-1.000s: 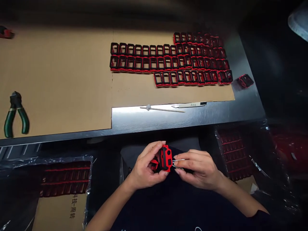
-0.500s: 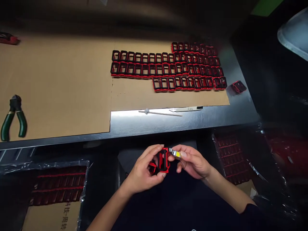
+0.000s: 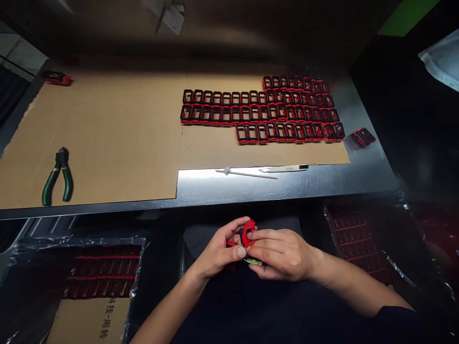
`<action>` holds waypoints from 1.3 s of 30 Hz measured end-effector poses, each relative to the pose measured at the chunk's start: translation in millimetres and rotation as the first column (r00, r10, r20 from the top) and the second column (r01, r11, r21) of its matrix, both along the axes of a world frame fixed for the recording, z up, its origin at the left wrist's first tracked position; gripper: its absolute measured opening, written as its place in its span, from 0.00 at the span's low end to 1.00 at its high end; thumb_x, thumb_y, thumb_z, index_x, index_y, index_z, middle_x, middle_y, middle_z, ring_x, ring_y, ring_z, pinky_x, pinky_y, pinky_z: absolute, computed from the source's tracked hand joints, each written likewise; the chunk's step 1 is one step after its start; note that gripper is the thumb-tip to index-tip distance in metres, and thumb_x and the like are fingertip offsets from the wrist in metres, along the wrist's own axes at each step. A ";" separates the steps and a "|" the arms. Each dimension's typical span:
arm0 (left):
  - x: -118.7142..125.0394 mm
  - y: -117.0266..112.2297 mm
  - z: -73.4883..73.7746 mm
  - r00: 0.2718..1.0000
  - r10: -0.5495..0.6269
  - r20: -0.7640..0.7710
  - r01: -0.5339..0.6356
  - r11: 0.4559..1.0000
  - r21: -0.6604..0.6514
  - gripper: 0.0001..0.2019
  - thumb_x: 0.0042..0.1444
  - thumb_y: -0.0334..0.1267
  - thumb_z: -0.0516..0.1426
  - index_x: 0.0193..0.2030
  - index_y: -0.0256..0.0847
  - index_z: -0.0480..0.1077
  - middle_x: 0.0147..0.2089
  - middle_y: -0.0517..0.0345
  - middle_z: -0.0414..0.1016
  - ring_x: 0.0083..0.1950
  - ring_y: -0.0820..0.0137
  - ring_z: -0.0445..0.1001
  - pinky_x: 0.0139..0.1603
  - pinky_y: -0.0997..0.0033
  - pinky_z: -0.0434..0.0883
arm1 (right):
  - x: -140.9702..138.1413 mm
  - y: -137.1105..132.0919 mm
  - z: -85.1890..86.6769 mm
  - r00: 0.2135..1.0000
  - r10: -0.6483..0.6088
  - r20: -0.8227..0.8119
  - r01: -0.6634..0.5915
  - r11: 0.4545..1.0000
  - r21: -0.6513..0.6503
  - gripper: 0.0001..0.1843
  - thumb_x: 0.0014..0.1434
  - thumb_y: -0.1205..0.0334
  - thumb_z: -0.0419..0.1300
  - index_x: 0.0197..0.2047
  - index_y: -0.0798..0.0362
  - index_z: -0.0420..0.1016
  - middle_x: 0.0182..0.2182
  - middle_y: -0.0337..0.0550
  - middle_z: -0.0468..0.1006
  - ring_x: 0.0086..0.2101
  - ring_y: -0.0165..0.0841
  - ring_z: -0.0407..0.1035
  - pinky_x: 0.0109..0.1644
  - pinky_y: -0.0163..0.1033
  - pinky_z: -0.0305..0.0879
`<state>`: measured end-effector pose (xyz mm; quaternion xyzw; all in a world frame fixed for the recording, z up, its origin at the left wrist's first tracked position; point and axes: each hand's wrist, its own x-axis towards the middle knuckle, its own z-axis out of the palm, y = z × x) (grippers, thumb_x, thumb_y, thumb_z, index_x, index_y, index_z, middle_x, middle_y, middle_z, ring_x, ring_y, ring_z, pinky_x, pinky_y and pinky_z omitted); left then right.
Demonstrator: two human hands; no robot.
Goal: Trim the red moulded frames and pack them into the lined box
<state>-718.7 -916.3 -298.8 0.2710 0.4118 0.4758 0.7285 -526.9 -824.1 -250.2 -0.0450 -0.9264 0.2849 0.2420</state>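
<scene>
My left hand (image 3: 218, 251) and my right hand (image 3: 281, 253) meet below the table edge, both closed around one red and black frame part (image 3: 248, 232). The right hand's fingers lie over the part and also pinch a small tool with a yellow band (image 3: 253, 261), mostly hidden under the palm. Several matching red and black frames (image 3: 261, 111) stand in neat rows on the cardboard sheet (image 3: 107, 138) at the far right of the table.
Green-handled cutters (image 3: 57, 177) lie at the left of the cardboard. A thin white stick (image 3: 247, 174) and a blade marked A55 (image 3: 287, 168) rest on the bare metal table (image 3: 279, 184). A lone frame (image 3: 364, 136) sits at the right edge. Plastic-wrapped trays of parts (image 3: 100, 270) flank my lap.
My right hand has moved in over the frame, covering it and tucking the small tool under the palm. The camera view has shifted, so the table appears lower and further right.
</scene>
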 end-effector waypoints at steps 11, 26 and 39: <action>1.3 -13.0 20.1 0.775 0.207 -0.596 0.032 0.931 0.364 0.38 0.50 0.28 0.61 0.69 0.54 0.59 0.60 0.50 0.61 0.52 0.66 0.73 0.39 0.74 0.78 | 32.5 -5.7 -3.8 0.945 -0.327 -0.013 0.301 0.886 -0.353 0.16 0.59 0.71 0.65 0.50 0.52 0.76 0.39 0.44 0.82 0.37 0.33 0.77 0.40 0.36 0.76; 2.0 -15.3 14.6 0.712 0.168 -0.681 0.180 0.895 0.408 0.42 0.48 0.25 0.60 0.70 0.56 0.55 0.62 0.48 0.60 0.45 0.69 0.75 0.33 0.77 0.80 | 21.8 -15.5 -3.8 0.969 -0.247 -0.028 0.241 0.960 -0.143 0.03 0.63 0.66 0.64 0.40 0.54 0.78 0.40 0.41 0.82 0.30 0.26 0.74 0.32 0.32 0.69; 2.5 -12.2 9.7 0.702 0.185 -0.688 0.214 0.866 0.451 0.43 0.50 0.25 0.59 0.71 0.56 0.54 0.61 0.47 0.61 0.49 0.66 0.74 0.35 0.74 0.80 | 23.0 -12.1 -0.2 0.977 -0.202 0.063 0.206 0.976 -0.068 0.05 0.66 0.63 0.61 0.41 0.54 0.78 0.40 0.41 0.82 0.28 0.27 0.71 0.30 0.35 0.67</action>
